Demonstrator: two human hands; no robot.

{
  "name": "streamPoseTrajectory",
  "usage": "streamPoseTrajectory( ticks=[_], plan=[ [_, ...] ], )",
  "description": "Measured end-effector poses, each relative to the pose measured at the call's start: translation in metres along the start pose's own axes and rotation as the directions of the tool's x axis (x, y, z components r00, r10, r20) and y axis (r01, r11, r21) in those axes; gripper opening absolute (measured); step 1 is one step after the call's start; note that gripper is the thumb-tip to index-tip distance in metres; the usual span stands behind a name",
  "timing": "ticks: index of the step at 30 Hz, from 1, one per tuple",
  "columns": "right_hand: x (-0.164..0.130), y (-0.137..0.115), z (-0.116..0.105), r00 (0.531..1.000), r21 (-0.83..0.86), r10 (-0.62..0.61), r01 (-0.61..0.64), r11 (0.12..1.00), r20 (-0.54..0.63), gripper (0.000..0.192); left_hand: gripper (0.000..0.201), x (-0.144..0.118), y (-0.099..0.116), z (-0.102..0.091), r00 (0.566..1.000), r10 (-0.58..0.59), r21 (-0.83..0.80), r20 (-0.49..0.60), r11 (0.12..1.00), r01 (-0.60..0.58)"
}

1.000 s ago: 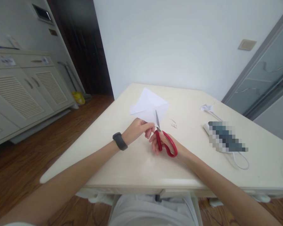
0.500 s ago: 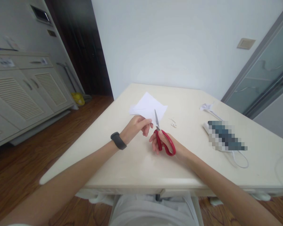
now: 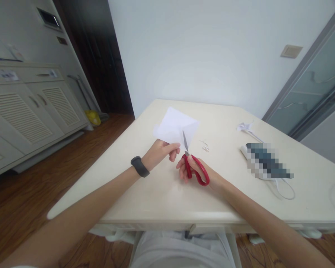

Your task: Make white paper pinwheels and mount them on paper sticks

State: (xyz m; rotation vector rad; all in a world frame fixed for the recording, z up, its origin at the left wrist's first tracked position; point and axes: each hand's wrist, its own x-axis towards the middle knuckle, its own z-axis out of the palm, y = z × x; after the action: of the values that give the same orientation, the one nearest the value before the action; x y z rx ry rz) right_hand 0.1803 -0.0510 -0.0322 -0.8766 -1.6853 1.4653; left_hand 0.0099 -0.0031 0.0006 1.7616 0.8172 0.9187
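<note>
My left hand, with a black band on its wrist, pinches the near edge of a folded white sheet of paper and holds it tilted up above the cream table. My right hand grips red-handled scissors. Their blades point away from me and lie against the paper's near right edge, just right of my left fingers.
Small paper scraps lie right of the sheet. Farther right are a crumpled white piece, a blurred-out flat object and a white cable loop. White cabinets stand at the left beyond a wooden floor.
The paper dipped flatter toward the table half a second ago and is now raised and tilted up again. Both hands and the scissors stayed almost in place.
</note>
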Motion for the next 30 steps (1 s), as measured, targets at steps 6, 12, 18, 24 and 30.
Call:
streamPoseTrajectory(
  ticks=[6, 12, 18, 24, 30],
  plan=[
    [-0.0003, 0.0006, 0.0005, 1.0, 0.012, 0.004, -0.004, 1.0, 0.006, 0.05, 0.04, -0.0006, 0.0, 0.0009, 1.0, -0.015, 0.035, -0.014, 0.999, 0.015],
    [-0.001, -0.0024, 0.0003, 1.0, 0.018, 0.008, -0.008, 1.0, 0.018, 0.048, 0.039, 0.0015, -0.0037, 0.0007, 1.0, 0.025, 0.024, -0.006, 0.999, -0.025],
    [-0.0015, -0.0017, -0.0001, 1.0, 0.027, 0.008, -0.009, 1.0, 0.021, 0.046, 0.04, 0.0019, -0.0048, -0.0003, 1.0, 0.018, 0.042, 0.007, 0.999, -0.018],
    [-0.0025, 0.0005, -0.0007, 1.0, 0.037, 0.01, -0.011, 0.999, 0.029, 0.045, 0.04, 0.0009, -0.0044, -0.0007, 1.0, 0.017, 0.044, 0.007, 0.999, -0.017],
    [-0.0025, -0.0014, -0.0008, 1.0, 0.013, 0.002, -0.002, 1.0, 0.019, 0.045, 0.039, 0.0007, -0.0029, 0.0004, 1.0, 0.016, 0.05, 0.012, 0.999, -0.016]
  ],
)
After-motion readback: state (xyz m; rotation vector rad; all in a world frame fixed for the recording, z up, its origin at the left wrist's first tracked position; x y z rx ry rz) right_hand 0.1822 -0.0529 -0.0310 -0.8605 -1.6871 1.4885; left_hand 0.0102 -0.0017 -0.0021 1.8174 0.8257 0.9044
